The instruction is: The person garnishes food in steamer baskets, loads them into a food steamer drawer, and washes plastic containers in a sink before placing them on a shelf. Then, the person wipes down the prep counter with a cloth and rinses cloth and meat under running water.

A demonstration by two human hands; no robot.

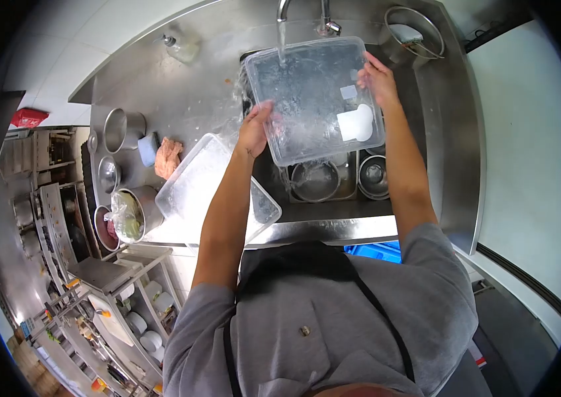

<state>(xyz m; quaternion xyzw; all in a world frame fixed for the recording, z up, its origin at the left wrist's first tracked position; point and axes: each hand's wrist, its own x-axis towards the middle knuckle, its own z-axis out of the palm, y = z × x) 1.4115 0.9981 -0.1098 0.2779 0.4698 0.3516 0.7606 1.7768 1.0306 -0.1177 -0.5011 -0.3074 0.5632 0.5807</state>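
Inside dark-bottomed steel sink (333,229), round silver metal bowl (374,177); above sink, clear rectangular plastic tub (310,92). Left hand (254,129) grasps tub's left edge; right hand (379,81), farther off, grasps right edge. Wet plastic probably slips easily: best keep both grips firm, tilt so runoff drops into sink, not onto grey steel bench (211,92) left of sink, pass each corner under curved chrome tap (283,12) beyond sink. Tub looks wet, see-through, slightly cloudy; white patches toward right side.
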